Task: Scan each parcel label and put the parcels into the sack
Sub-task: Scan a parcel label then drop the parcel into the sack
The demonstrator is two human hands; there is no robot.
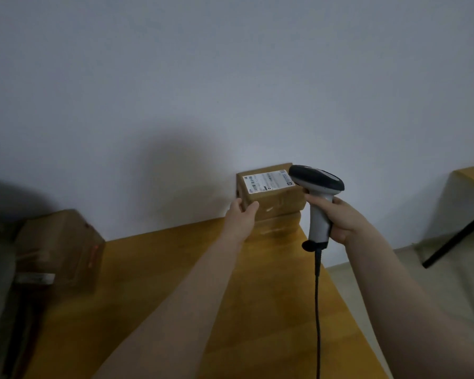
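Brown parcel [274, 198]: just toward 3 o'clock of view centre, at the far corner of the wooden table [175, 269], seated on a second carton [281, 227]; white label [267, 181] on its top face. Left hand [241, 214]: at the parcel's 8 o'clock, thumb and fingers clasping its near-left corner. Right hand [340, 218]: at the parcel's 3 o'clock, wrapped round the handle of the grey scanner [319, 192], whose head sits just beside the label's right end. Black cable [317, 296]: drops toward 6 o'clock. Blurred carton [60, 247]: view's 8 o'clock.
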